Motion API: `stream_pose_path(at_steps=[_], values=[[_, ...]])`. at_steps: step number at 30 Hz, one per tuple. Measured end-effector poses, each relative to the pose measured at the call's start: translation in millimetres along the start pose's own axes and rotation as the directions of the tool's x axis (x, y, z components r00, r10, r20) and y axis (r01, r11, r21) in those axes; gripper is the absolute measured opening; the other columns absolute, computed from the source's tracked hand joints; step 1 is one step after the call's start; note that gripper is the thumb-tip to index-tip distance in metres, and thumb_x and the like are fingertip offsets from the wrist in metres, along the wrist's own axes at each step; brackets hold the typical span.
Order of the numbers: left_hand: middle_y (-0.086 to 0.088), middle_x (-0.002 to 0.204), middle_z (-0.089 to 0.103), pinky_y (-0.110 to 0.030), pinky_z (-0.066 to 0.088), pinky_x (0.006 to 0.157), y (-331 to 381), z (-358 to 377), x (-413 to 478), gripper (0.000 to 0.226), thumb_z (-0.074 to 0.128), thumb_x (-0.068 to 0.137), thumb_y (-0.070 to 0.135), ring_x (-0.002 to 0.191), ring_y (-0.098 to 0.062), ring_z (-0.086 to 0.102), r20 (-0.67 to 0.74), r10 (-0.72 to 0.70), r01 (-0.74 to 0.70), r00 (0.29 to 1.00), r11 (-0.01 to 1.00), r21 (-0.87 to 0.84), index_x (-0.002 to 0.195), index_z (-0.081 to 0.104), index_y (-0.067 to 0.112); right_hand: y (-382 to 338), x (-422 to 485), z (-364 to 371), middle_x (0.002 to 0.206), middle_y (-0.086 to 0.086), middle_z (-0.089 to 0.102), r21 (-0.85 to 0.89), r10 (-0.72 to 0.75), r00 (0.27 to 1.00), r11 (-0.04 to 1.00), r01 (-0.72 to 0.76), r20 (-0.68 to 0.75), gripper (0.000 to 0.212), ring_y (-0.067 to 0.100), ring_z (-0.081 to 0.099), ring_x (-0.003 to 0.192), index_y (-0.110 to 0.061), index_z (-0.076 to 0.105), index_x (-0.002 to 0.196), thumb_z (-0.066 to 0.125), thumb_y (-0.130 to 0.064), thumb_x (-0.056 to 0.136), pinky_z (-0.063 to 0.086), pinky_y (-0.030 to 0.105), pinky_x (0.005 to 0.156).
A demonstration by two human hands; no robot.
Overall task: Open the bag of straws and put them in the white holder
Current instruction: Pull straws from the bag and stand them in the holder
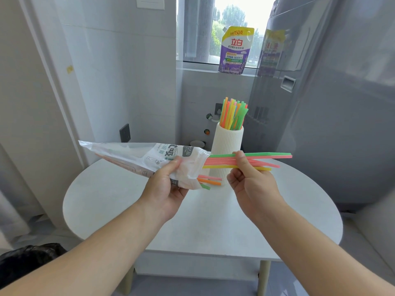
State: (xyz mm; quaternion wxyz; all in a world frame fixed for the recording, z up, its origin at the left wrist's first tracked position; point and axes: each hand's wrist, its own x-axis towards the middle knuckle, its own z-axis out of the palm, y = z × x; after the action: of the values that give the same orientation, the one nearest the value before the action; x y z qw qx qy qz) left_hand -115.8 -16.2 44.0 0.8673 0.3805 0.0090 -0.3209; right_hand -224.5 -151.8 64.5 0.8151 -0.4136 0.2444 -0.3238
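Note:
My left hand grips the clear printed straw bag near its open end, holding it level above the table. A few straw ends poke out of the bag's mouth. My right hand pinches a bunch of green, pink and yellow straws, held level with their left ends at the bag's mouth. Just behind them the ribbed white holder stands upright on the table, with several coloured straws upright inside it.
The round white table carries only the holder. A tall grey appliance stands close on the right. A purple detergent pouch sits on the window sill behind. A black bag lies on the floor at lower left.

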Motion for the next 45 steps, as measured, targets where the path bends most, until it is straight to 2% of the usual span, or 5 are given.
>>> stream_pose_path(at_steps=[6, 12, 16, 30, 45], values=[[0.001, 0.082, 0.080, -0.023, 0.058, 0.051, 1.6, 0.2, 0.2, 0.034, 0.070, 0.095, 0.014, 0.068, -0.012, 0.077, -0.003, -0.001, 0.001, 1.000, 1.000, -0.016, 0.128, 0.066, 0.013, -9.2, 1.8, -3.1, 0.065, -0.002, 0.063, 0.105, 0.002, 0.999, 0.994, -0.007, 0.048, 0.015, 0.008, 0.056, 0.053, -0.009, 0.071, 0.090, 0.075, -0.023, 0.088, 0.054, 0.020, 0.057], [0.001, 0.081, 0.081, -0.023, 0.059, 0.051, 0.9, 1.6, -1.5, 0.025, 0.069, 0.095, 0.014, 0.067, -0.012, 0.077, -0.001, -0.017, 0.017, 1.000, 1.000, -0.016, 0.120, 0.068, 0.013, -12.9, 5.3, -4.6, 0.070, -0.005, 0.074, -0.172, -0.146, 0.989, 0.974, 0.145, 0.010, 0.021, 0.007, 0.069, 0.066, -0.011, 0.074, 0.091, 0.069, -0.032, 0.092, 0.058, 0.021, 0.067], [0.000, 0.078, 0.080, -0.023, 0.058, 0.050, 1.5, 3.4, -4.1, 0.015, 0.069, 0.096, 0.015, 0.065, -0.012, 0.076, 0.011, -0.036, 0.036, 0.999, 0.999, -0.030, 0.111, 0.070, 0.013, -22.8, 4.3, -3.2, 0.085, 0.005, 0.079, -0.153, -0.198, 0.979, 0.967, 0.203, 0.047, 0.022, 0.016, 0.076, 0.078, -0.005, 0.074, 0.093, 0.067, -0.026, 0.093, 0.060, 0.024, 0.073], [-0.001, 0.082, 0.081, -0.024, 0.059, 0.051, 17.7, -5.8, 1.1, 0.027, 0.069, 0.096, 0.013, 0.069, -0.013, 0.078, -0.046, 0.017, -0.022, 0.999, 0.994, -0.103, 0.122, 0.066, 0.010, -135.9, 16.3, -15.1, 0.073, -0.005, 0.078, -0.261, -0.470, 0.880, 0.844, 0.468, 0.059, 0.015, 0.013, 0.077, 0.078, -0.007, 0.071, 0.089, 0.069, -0.021, 0.094, 0.061, 0.024, 0.073], [-0.002, 0.086, 0.082, -0.027, 0.060, 0.050, 14.0, -8.0, 7.0, 0.026, 0.070, 0.094, 0.012, 0.070, -0.015, 0.079, -0.026, 0.006, -0.008, 1.000, 0.997, -0.072, 0.120, 0.067, 0.014, -156.6, 25.6, 17.1, 0.071, -0.017, 0.077, -0.553, -0.730, 0.656, 0.471, 0.687, 0.192, 0.017, 0.012, 0.077, 0.069, -0.026, 0.074, 0.074, 0.075, -0.031, 0.089, 0.062, 0.024, 0.065]])
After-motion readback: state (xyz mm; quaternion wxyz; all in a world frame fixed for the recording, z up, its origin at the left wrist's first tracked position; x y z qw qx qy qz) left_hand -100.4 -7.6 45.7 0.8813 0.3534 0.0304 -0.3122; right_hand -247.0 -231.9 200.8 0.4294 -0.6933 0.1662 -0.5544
